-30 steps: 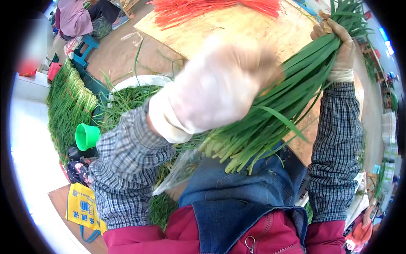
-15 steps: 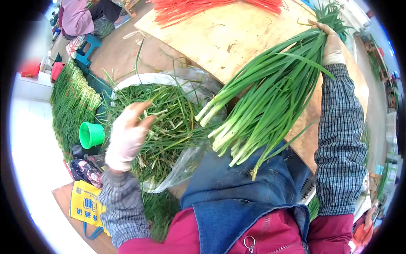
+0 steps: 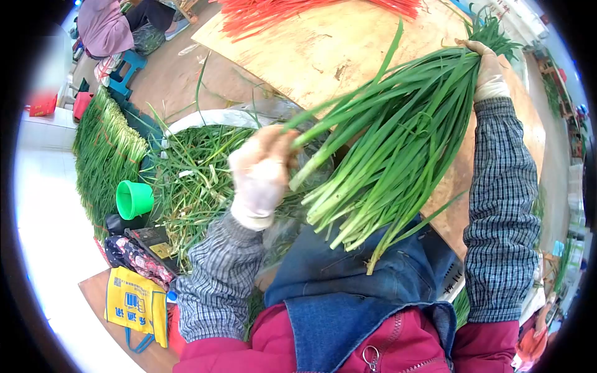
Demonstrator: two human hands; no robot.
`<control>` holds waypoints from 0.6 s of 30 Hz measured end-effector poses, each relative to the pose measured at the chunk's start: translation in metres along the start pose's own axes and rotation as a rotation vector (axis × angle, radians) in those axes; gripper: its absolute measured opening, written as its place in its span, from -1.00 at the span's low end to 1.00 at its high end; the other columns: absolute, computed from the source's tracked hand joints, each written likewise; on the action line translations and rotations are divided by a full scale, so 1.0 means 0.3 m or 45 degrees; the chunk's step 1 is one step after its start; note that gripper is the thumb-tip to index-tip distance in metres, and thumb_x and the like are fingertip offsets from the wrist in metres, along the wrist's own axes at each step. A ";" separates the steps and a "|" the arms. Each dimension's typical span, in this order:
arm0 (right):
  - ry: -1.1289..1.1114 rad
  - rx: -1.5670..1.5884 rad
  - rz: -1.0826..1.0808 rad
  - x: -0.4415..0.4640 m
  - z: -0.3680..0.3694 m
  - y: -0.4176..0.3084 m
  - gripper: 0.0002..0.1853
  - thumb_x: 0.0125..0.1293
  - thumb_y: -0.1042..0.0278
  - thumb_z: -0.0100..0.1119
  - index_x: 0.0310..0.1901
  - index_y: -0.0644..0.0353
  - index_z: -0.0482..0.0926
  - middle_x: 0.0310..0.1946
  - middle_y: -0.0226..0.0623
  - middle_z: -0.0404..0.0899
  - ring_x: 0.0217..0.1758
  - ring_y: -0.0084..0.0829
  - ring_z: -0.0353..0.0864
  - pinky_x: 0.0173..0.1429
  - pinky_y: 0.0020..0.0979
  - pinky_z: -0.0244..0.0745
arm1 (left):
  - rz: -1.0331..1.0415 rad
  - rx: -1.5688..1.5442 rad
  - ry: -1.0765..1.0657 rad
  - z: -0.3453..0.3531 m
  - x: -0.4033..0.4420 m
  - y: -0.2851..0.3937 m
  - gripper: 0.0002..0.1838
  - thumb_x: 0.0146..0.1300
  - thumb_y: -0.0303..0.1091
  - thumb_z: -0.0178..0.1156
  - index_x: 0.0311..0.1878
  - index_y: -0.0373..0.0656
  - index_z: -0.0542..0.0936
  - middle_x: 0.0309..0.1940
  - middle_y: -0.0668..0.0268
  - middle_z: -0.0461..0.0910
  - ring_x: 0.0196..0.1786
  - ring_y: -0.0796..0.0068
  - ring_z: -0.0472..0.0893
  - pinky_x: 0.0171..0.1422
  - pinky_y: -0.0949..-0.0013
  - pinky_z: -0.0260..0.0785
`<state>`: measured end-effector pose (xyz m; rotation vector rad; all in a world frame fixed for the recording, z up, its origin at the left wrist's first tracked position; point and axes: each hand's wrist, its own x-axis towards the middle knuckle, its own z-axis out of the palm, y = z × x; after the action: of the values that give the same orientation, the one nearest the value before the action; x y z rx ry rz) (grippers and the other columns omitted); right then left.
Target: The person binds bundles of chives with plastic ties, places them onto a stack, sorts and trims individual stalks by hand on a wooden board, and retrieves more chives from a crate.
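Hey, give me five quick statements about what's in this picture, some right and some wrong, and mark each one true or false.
1. The right hand grips the bunch of green stalks near its leafy end. True.
2. The left hand is holding the green cup. False: it is at the left edge of the bunch, apart from the cup; blur hides its exact grip.
3. The yellow bag has printing on it. True.
4. The strips on the wooden board are blue. False: they are red.
5. A blue stool shows at the upper left of the view. True.
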<state>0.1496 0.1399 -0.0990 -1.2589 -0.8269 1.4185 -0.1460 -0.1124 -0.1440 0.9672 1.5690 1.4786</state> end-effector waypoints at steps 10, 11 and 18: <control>0.006 0.007 0.071 0.064 -0.074 0.019 -0.87 0.08 0.37 0.12 -0.39 0.24 0.53 -0.49 -0.26 0.59 -0.52 -0.33 0.55 -0.35 -0.36 0.53 | 0.487 1.740 0.065 -0.431 -0.191 -0.110 -0.67 0.02 -0.39 0.28 -0.11 -0.22 0.50 -0.23 0.06 0.53 -0.18 0.15 0.54 -0.16 0.24 0.42; -0.006 -0.013 0.029 0.065 -0.075 0.023 -0.87 0.08 0.37 0.12 -0.39 0.25 0.53 -0.49 -0.26 0.59 -0.52 -0.33 0.55 -0.35 -0.36 0.53 | 0.667 1.444 0.014 -0.332 -0.164 -0.060 -0.64 0.00 -0.42 0.30 -0.09 -0.22 0.50 -0.24 0.08 0.53 -0.19 0.13 0.53 -0.12 0.22 0.42; 0.058 -0.031 -0.054 0.051 -0.056 -0.010 -0.84 0.15 0.33 0.09 -0.35 0.25 0.54 -0.47 -0.26 0.59 -0.52 -0.35 0.55 -0.37 -0.37 0.52 | 0.740 1.472 -0.406 0.046 0.005 0.021 -0.76 -0.11 -0.41 0.34 -0.31 -0.20 0.56 -0.39 0.15 0.54 -0.32 0.21 0.54 -0.30 0.35 0.40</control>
<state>0.1677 0.1531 -0.1038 -1.2803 -0.8369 1.3449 -0.1340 -0.1049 -0.1383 2.3195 1.9578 0.5299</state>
